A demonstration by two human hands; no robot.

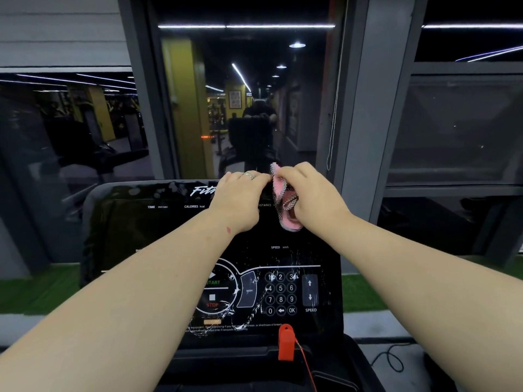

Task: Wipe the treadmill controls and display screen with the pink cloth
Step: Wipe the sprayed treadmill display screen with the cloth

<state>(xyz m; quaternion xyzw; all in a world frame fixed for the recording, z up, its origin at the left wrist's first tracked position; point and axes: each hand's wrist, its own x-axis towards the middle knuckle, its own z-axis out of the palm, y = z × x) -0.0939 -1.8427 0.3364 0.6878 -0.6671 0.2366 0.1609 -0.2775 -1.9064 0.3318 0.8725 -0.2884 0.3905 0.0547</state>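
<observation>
The pink cloth (284, 198) looks light and limp, a soft rag that folds and bunches easily; it is best gathered into a pad under the fingers. It hangs bunched above the upper edge of the treadmill console (158, 222), held between both hands. The right hand (308, 195) pinches it, its grip clamped on the cloth; the left hand (240, 198) curls onto its other edge.
</observation>
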